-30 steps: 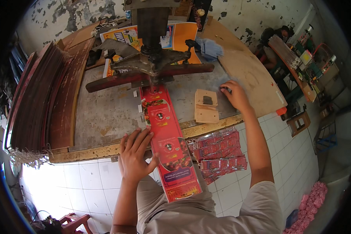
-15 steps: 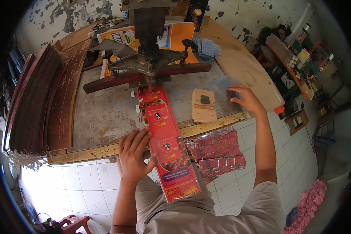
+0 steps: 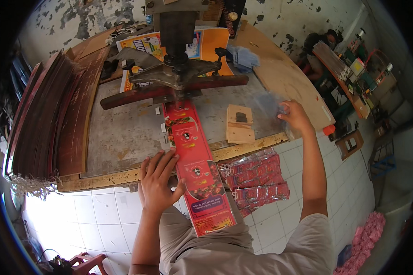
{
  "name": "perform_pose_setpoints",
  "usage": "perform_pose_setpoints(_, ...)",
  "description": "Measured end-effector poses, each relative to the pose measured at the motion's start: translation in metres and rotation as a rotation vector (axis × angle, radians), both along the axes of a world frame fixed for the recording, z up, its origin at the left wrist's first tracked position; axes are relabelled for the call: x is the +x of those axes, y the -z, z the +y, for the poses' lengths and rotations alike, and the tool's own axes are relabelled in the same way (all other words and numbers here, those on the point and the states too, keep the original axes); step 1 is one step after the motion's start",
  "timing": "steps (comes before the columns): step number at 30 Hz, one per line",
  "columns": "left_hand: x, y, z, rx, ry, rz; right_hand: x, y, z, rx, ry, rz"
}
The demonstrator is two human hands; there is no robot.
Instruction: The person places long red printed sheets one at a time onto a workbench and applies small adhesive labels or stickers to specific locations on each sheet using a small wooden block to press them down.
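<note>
A long red printed packaging strip (image 3: 196,158) runs from under the dark metal press (image 3: 176,75) over the table's front edge towards my lap. My left hand (image 3: 160,181) lies along its left edge, fingers stretched out flat and touching it, thumb apart. My right hand (image 3: 294,115) is raised over the right of the table, thumb and fingers curled together. A bluish see-through blur (image 3: 267,105) is beside its fingertips; I cannot make out what it is or what the fingers hold. Between the strip and that hand sits a small wooden block (image 3: 240,123) with a dark patch on top.
Stacked dark red boards (image 3: 46,119) stand at the left. Bundles of red packets (image 3: 257,178) hang or lie below the front edge. A crumpled blue cloth-like piece (image 3: 243,57) and printed sheets (image 3: 215,41) are behind the press. Another person (image 3: 316,50) sits at the far right.
My right hand has shifted a little to the right, and the bluish blur has changed shape and place. The left hand and the red strip stay nearly as they were.
</note>
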State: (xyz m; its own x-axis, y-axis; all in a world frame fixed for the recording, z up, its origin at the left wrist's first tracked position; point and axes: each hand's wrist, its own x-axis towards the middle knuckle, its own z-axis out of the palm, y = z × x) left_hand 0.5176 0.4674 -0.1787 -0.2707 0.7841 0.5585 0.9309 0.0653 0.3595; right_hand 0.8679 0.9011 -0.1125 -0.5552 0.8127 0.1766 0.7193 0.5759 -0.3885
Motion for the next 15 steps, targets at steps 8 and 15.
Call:
perform_pose_setpoints(8, -0.001, -0.002, -0.002, -0.005, 0.001, -0.009, -0.030, -0.031, -0.040, 0.390, -0.030, 0.167)
perform_pose_setpoints(15, 0.002, -0.005, -0.001, -0.001, 0.011, -0.014, -0.051, -0.087, -0.081, 0.121, -0.147, 0.580)
